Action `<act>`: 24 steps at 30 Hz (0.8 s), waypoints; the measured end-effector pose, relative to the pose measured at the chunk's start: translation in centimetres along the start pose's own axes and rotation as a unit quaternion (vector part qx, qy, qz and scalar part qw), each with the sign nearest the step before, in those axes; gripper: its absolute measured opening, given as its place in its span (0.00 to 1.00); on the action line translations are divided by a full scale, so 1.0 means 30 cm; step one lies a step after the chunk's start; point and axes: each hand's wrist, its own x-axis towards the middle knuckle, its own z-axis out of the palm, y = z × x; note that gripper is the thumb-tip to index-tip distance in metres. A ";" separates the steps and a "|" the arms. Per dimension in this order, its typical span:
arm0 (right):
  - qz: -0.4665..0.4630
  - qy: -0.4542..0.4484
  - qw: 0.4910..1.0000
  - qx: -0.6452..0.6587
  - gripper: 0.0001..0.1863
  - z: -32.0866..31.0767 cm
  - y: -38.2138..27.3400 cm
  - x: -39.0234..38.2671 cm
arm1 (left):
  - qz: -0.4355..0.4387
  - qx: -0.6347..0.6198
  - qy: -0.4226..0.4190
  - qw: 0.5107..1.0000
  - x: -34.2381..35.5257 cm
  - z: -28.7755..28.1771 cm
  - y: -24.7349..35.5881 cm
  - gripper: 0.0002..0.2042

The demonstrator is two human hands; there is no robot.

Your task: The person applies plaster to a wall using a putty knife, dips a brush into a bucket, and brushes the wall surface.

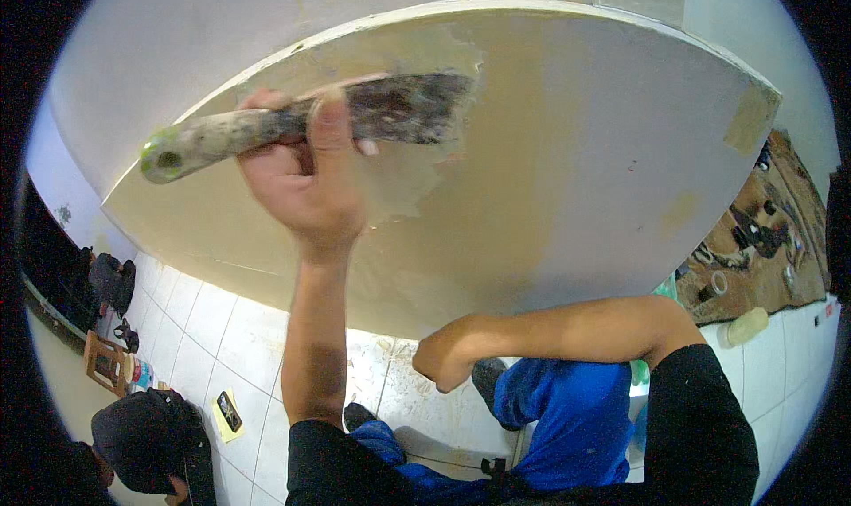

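Note:
My left hand [306, 178] is raised and closed around the handle of a putty knife [403, 112]. The handle, smeared and green at its end, points left. The wide, stained blade points right and lies over a broad pale panel [603, 151]. Around the blade, a darker beige layer of filler [399, 174] covers the panel's left part and ends in a ragged edge. My right hand [446, 351] hangs low by the panel's lower edge, near my knee. Its fingers are curled in, and the back of the hand hides anything inside.
A brown cloth [771, 231] with dark items and a tape roll [716, 283] lies at right. White floor tiles [253, 338] below carry crumbs of residue. At lower left are a person in a black cap [142, 439], a small wooden stool [105, 364] and a yellow packet [228, 415].

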 end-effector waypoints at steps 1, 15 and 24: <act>-0.023 0.016 1.000 0.005 0.15 -0.022 -0.001 -0.017 | -0.024 0.008 0.027 0.999 -0.035 0.034 -0.006 0.17; -0.015 0.013 0.999 0.025 0.13 0.049 0.109 0.063 | 0.065 0.063 -0.012 0.996 -0.077 0.071 0.015 0.17; -0.018 -0.012 0.999 0.036 0.15 0.037 0.089 -0.002 | 0.143 0.089 -0.018 0.985 -0.015 0.016 0.033 0.17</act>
